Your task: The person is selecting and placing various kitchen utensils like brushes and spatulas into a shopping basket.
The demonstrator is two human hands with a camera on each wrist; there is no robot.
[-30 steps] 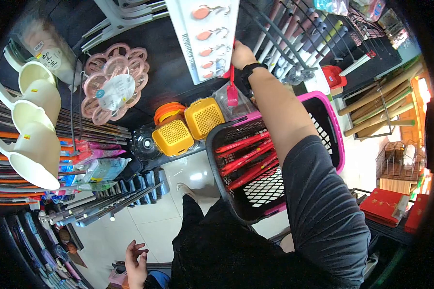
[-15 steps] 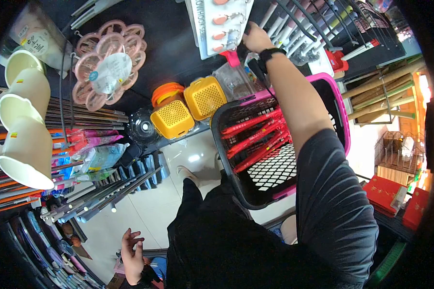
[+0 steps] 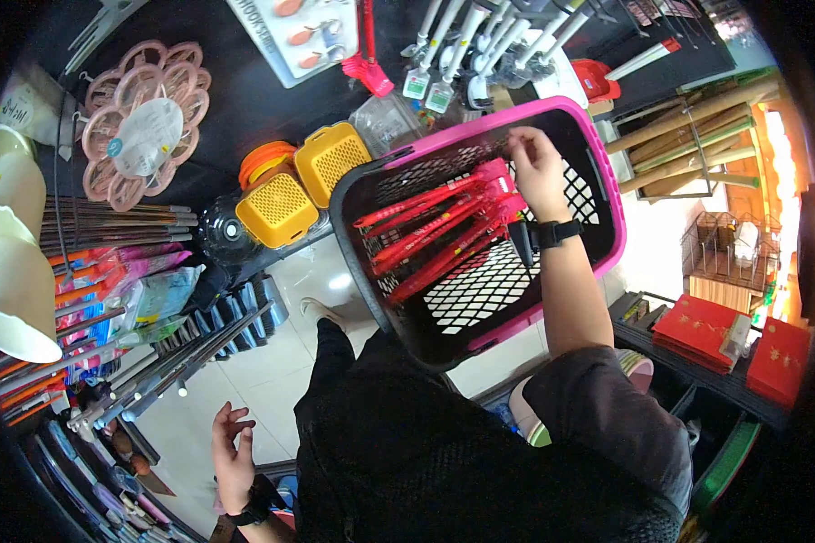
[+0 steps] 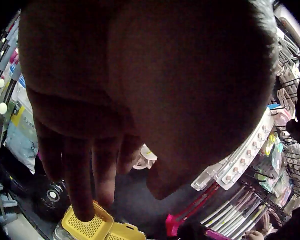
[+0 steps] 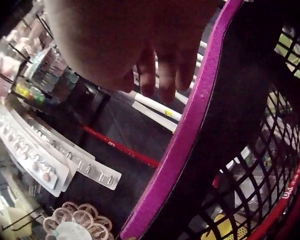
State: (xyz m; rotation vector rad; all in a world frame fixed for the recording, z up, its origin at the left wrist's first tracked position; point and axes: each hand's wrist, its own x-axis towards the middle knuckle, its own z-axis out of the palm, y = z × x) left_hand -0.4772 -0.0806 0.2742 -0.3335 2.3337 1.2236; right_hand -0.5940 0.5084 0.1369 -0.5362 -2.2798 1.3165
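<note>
My right hand (image 3: 539, 176) is over the pink-rimmed black shopping basket (image 3: 616, 195), fingers loosely bent and holding nothing. Just left of it, several long-handled red tools (image 3: 444, 226) with flat heads lie in the basket. In the right wrist view, my fingers (image 5: 166, 92) hang loosely behind the pink rim. A similar red tool (image 3: 369, 68) hangs on the rack beside a white card of hooks (image 3: 303, 36). Low on the left, my left hand (image 3: 233, 457) is held in the air, its fingers relaxed, with nothing in it.
Two yellow perforated baskets (image 3: 281, 210) sit at the foot of the rack. White-handled brushes (image 3: 466, 41) hang beyond the basket. Pink flower-shaped trays (image 3: 145, 127) and cream ladles (image 3: 14, 271) hang on the left. Red packets (image 3: 702, 330) lie on a shelf to the right.
My right hand has drawn back from the rack to over the basket. Flat heads of the red tools now show there. My left hand stays low and relaxed; the view has shifted.
</note>
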